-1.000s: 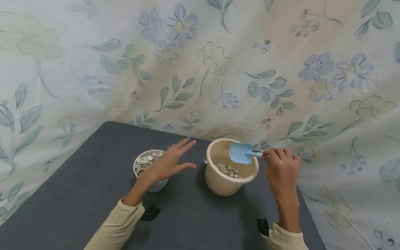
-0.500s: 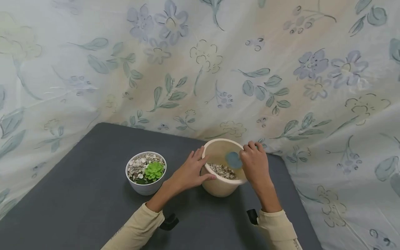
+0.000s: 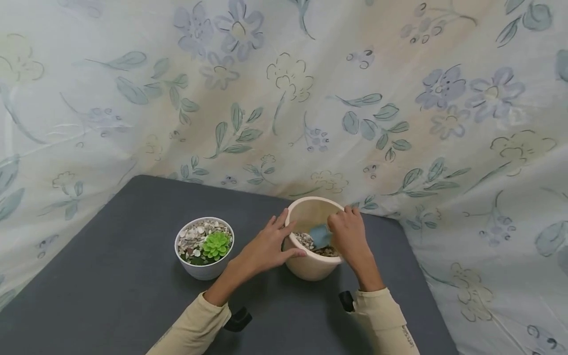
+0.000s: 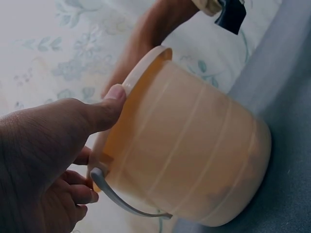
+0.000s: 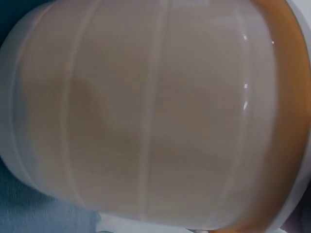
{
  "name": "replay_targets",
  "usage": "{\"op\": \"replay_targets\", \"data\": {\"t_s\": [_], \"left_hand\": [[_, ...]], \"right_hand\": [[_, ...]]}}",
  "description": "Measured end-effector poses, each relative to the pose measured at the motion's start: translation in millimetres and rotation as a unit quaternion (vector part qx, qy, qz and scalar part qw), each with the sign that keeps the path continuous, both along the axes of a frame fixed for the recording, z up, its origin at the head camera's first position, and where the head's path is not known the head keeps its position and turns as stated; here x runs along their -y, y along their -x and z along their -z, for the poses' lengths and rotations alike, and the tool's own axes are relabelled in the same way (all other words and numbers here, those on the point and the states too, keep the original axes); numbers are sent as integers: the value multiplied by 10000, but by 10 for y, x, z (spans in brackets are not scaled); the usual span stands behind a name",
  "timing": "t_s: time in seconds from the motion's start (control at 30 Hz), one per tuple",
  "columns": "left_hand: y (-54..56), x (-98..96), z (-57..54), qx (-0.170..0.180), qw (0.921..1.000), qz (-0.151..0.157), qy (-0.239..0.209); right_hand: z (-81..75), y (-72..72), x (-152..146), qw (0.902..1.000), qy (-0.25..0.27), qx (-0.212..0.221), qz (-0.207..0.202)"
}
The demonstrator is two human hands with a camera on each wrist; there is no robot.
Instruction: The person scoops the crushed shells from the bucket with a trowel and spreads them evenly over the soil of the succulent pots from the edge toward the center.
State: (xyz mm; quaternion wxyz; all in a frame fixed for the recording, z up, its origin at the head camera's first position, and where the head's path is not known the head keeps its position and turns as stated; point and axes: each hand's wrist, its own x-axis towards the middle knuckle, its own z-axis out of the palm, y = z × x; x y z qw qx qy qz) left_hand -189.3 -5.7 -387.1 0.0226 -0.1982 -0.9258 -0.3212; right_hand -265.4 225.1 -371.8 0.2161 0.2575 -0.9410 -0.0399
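Left hand (image 3: pixel 266 246) curled round the near-left wall of the cream bucket (image 3: pixel 310 264), thumb hooked at the rim, fingers wrapped outside; in the left wrist view, thumb tip on the rim edge of the same bucket (image 4: pixel 194 155). Right hand (image 3: pixel 348 234) closed round the handle of the blue scoop (image 3: pixel 320 235), wrist bent down over the rim from 3 o'clock, blade dipped into the gravel (image 3: pixel 306 240) at the bucket's bottom. Both forearms in cream sleeves (image 3: pixel 381 315), coming in from 6 o'clock.

Bucket at table centre, slightly right, on the dark grey table (image 3: pixel 111 296). Probably light, stiff plastic with smooth, rather slippery walls; likely to slide or tip under the scoop's push, so best steadied at the rim, or carried by the thin wire handle (image 4: pixel 121 201). Gravel loose and gritty, apt to spill from a tilted blade.

At 9 o'clock of the bucket, well apart, a white pot (image 3: pixel 204 268) with a green succulent (image 3: pixel 216 244) among pale pebbles. Beyond, at 12 o'clock, a floral cloth backdrop (image 3: pixel 284 98).
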Motion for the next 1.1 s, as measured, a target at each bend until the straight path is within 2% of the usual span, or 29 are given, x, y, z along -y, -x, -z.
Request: {"op": "replay_targets", "data": {"t_s": [0.13,0.23,0.4,0.57,0.67,0.83,0.97,1.1], "left_hand": [[-11,5,12,-75,10000,23,41],[-17,4,27,-122,9999,42,48],[-12,-3,35,-169,9999,19,12],[-4,8,27,-317,9995,27,65],[-12,8,31,-371,9993,48,89],[-35,8,44,-364,9993,35,27],[-40,10,43,-500,9987,81,35],[-34,7,28,-609,9980,104,121]], "right_hand": [[27,27,6,9956,805,420,-216],[34,-10,-4,9911,1214,513,-177],[-29,-118,-18,9837,1656,639,279],[-167,-247,-45,9665,2239,914,858],[-257,-345,-102,9564,2564,913,1062],[-344,-489,-230,9457,2894,844,1213],[-400,-604,-331,9351,3182,786,1348],[-490,-728,-421,9285,3323,762,1474]]}}
